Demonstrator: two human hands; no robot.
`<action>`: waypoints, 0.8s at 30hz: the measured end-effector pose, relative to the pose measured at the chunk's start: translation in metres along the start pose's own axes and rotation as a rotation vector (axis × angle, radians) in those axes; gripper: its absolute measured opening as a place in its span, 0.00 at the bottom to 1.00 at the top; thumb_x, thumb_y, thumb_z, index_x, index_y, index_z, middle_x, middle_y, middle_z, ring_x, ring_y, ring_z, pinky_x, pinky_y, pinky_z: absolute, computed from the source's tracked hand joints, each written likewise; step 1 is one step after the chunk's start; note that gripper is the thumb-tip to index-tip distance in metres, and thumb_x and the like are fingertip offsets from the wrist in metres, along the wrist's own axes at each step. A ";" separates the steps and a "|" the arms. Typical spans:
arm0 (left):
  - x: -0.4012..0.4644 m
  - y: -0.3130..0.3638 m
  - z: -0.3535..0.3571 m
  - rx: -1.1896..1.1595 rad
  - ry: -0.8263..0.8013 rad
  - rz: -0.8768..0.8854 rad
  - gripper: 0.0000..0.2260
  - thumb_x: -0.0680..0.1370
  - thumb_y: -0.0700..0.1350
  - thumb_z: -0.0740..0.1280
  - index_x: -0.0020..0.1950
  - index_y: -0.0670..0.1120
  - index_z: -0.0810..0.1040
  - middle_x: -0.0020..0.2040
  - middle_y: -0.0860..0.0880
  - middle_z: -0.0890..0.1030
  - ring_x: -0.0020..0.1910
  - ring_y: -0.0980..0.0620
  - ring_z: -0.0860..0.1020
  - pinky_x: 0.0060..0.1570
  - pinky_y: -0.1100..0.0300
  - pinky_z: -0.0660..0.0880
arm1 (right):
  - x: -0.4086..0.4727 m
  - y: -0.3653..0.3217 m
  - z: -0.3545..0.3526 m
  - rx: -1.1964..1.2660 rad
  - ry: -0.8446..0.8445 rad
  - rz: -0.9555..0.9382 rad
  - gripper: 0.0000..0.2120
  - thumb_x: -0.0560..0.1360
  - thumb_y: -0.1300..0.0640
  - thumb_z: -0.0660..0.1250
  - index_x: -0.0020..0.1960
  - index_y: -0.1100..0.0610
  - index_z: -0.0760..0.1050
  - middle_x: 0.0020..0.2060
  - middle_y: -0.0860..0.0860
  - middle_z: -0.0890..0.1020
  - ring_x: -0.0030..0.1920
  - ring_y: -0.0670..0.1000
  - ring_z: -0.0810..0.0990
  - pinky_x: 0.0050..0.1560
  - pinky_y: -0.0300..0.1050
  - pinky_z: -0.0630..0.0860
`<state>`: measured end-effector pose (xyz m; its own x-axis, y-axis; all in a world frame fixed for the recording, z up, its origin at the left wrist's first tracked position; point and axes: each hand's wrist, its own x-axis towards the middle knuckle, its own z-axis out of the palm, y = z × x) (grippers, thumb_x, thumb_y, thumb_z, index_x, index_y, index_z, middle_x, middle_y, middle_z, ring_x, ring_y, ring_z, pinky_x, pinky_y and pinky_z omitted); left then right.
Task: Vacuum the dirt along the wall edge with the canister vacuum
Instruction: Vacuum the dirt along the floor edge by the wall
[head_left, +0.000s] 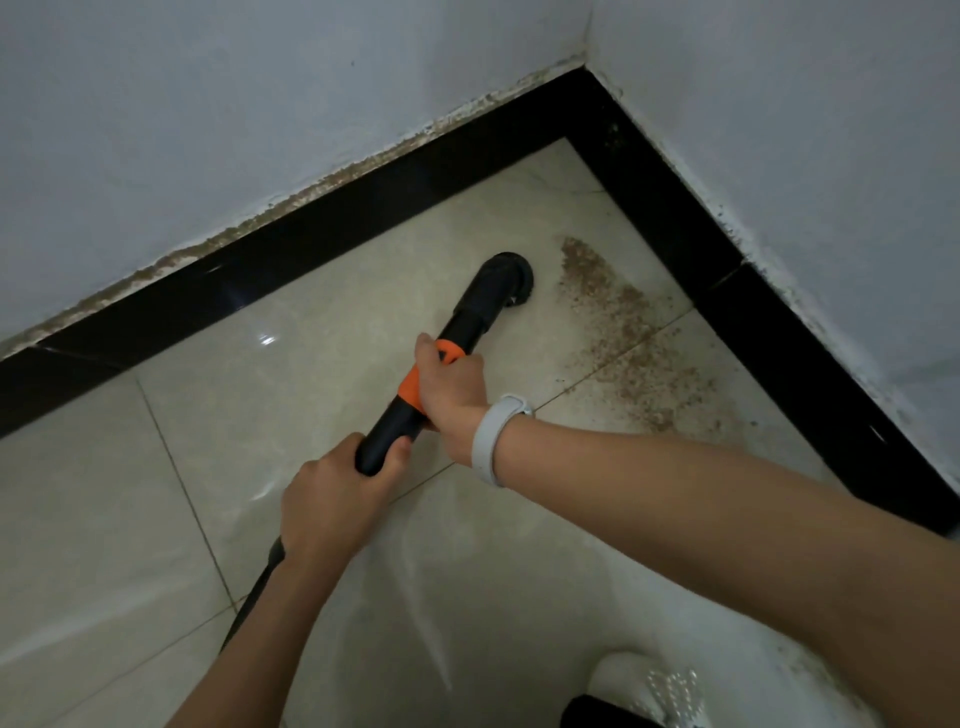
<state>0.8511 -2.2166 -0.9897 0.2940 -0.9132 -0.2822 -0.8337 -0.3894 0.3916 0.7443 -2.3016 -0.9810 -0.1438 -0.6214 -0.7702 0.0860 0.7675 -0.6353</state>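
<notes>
two hands on the vacuum wand (457, 332): right hand (451, 384) wrapped around the orange collar (415, 382), left hand (332, 499) curled around the black rear end near the hose (260, 587). round brush nozzle (511, 275) sits on the tiled floor (156, 519), just beside a band of brown dirt (618, 332) running along the black skirting (727, 291) toward the floor corner. white wristband (493, 441) on right wrist.
</notes>
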 end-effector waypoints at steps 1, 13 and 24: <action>-0.001 -0.004 -0.001 0.000 0.000 -0.005 0.17 0.72 0.60 0.63 0.30 0.50 0.68 0.23 0.52 0.71 0.25 0.56 0.69 0.26 0.62 0.59 | -0.002 0.003 0.002 -0.006 0.005 0.004 0.22 0.78 0.44 0.60 0.61 0.60 0.62 0.38 0.50 0.72 0.46 0.56 0.77 0.55 0.57 0.77; 0.003 0.032 0.014 -0.041 -0.094 0.067 0.19 0.69 0.64 0.60 0.30 0.50 0.67 0.24 0.52 0.71 0.26 0.54 0.70 0.26 0.61 0.60 | 0.011 -0.003 -0.034 0.061 0.155 0.023 0.20 0.78 0.46 0.61 0.61 0.60 0.63 0.36 0.49 0.71 0.34 0.49 0.72 0.47 0.51 0.79; 0.051 0.069 0.017 -0.160 -0.080 0.031 0.21 0.70 0.65 0.60 0.30 0.49 0.70 0.27 0.50 0.74 0.28 0.50 0.74 0.28 0.61 0.63 | 0.038 -0.059 -0.033 0.056 0.137 -0.025 0.25 0.77 0.46 0.61 0.66 0.62 0.63 0.57 0.59 0.77 0.54 0.61 0.78 0.58 0.58 0.75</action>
<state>0.8005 -2.2883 -0.9915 0.2260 -0.9149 -0.3346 -0.7548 -0.3816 0.5336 0.7009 -2.3654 -0.9704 -0.2798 -0.6096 -0.7417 0.1354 0.7398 -0.6591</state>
